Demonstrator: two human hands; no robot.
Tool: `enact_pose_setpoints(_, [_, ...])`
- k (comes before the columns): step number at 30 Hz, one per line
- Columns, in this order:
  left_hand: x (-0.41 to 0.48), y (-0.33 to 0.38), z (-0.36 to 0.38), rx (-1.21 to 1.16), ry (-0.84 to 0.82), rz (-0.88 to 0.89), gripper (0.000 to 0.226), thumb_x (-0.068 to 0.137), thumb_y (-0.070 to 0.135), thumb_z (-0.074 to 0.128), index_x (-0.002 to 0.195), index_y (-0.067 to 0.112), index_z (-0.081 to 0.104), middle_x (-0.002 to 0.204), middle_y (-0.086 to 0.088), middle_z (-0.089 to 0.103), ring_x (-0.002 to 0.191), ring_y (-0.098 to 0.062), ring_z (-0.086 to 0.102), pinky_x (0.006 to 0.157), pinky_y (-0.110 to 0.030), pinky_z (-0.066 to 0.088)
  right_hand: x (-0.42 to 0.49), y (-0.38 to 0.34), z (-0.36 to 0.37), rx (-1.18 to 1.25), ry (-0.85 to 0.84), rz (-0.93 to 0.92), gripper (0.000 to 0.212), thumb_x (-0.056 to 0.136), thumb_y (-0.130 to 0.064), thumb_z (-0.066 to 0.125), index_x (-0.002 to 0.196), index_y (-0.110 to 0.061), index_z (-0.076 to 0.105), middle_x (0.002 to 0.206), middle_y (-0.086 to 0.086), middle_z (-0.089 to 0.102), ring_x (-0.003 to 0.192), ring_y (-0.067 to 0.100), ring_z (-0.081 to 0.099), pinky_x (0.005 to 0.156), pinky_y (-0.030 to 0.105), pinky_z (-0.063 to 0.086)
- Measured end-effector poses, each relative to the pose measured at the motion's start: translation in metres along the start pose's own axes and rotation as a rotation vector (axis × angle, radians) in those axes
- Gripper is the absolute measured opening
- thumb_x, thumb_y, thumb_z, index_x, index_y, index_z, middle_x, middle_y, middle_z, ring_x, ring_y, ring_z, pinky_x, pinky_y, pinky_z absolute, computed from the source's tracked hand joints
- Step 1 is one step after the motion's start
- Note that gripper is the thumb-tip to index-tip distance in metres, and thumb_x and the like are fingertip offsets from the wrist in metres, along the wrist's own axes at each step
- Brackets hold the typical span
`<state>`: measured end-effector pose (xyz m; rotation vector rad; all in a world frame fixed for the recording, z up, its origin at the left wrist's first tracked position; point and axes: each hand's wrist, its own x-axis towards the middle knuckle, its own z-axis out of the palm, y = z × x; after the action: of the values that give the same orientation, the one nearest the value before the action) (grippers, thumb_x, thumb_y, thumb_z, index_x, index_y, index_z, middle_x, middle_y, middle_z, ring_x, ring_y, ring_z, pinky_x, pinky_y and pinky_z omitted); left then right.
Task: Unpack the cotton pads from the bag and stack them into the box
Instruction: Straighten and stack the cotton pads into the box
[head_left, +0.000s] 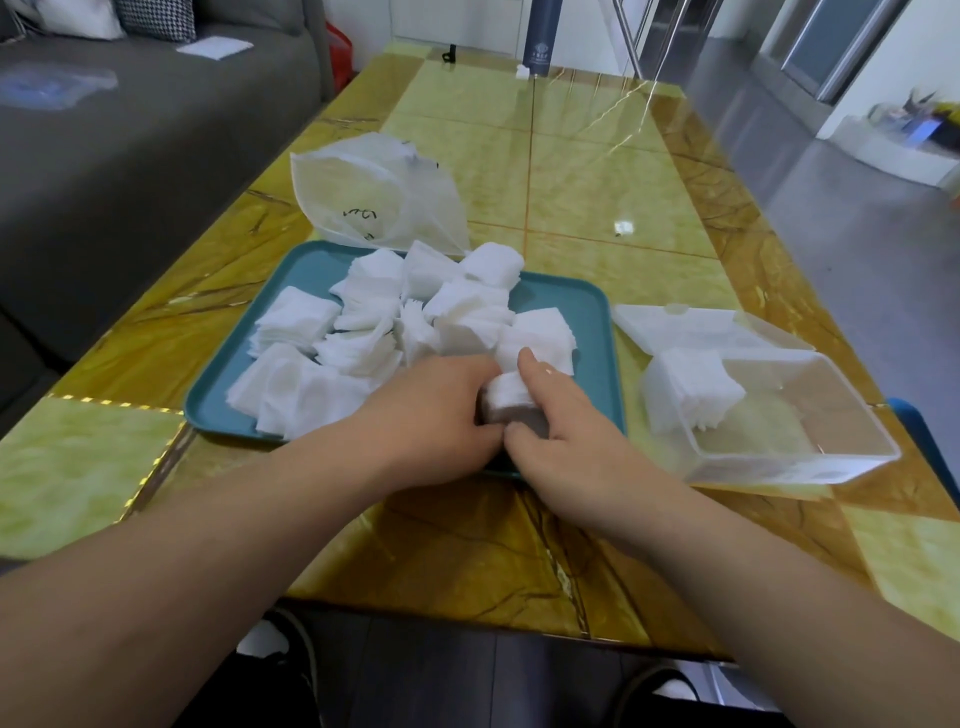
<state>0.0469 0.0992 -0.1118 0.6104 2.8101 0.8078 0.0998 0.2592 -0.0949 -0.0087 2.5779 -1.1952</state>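
Observation:
White square cotton pads (363, 332) lie in loose heaps on a teal tray (571, 306). At the tray's near right corner my left hand (431, 421) and my right hand (561, 421) grip a small stack of pads (509, 397) between them, fingers curled round its sides. A clear plastic box (810, 457) stands to the right of the tray with one stack of pads (696, 389) leaning in its left end; its lid (691, 327) lies open behind it. A translucent white bag (374, 192) lies behind the tray.
The yellow marble-patterned table (597, 208) stretches away beyond the tray. A dark bottle (540, 36) stands at its far end. A grey sofa (130, 130) runs along the left side. My shoes show under the table's near edge.

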Motion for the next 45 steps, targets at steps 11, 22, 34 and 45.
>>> enact_pose_setpoints(11, [-0.001, 0.0, -0.011, -0.056, -0.029, 0.031, 0.01, 0.099, 0.036, 0.059, 0.09, 0.033, 0.056, 0.076, 0.015, 0.055, 0.071, 0.0, 0.051, 0.061, -0.02, 0.036, 0.001, 0.005, -0.007, -0.007, 0.165, -0.142, 0.07, 0.096, -0.016, 0.064, 0.158, -0.034, 0.037, 0.153, -0.013, 0.046, 0.133, -0.005, 0.048, 0.116, 0.025, 0.041])
enact_pose_setpoints(22, [0.005, 0.014, -0.013, -0.267, 0.045, 0.114, 0.009, 0.097, 0.038, 0.062, 0.092, 0.031, 0.059, 0.077, 0.009, 0.065, 0.07, -0.004, 0.059, 0.065, -0.029, 0.048, -0.002, 0.006, -0.043, 0.195, 0.443, -0.181, 0.037, 0.083, -0.016, 0.083, 0.115, -0.028, 0.07, 0.091, -0.007, 0.068, 0.084, 0.006, 0.067, 0.079, 0.024, 0.058])
enact_pose_setpoints(34, [0.024, 0.094, 0.017, -0.502, 0.075, 0.192, 0.022, 0.106, 0.023, 0.049, 0.091, 0.034, 0.06, 0.071, 0.009, 0.066, 0.061, -0.004, 0.06, 0.06, -0.024, 0.052, -0.029, 0.046, -0.098, 0.457, 0.434, -0.078, 0.02, 0.09, -0.026, 0.077, 0.108, -0.017, 0.072, 0.101, 0.007, 0.079, 0.099, 0.027, 0.075, 0.088, 0.054, 0.061])
enact_pose_setpoints(45, [0.054, 0.129, 0.054, -0.252, 0.158, 0.067, 0.045, 0.095, 0.04, 0.066, 0.138, 0.035, 0.054, 0.115, 0.012, 0.063, 0.094, -0.005, 0.062, 0.084, -0.03, 0.053, -0.041, 0.08, -0.139, 0.258, 0.692, -0.02, 0.012, 0.093, -0.036, 0.066, 0.101, -0.027, 0.066, 0.096, -0.001, 0.072, 0.089, 0.021, 0.07, 0.082, 0.052, 0.061])
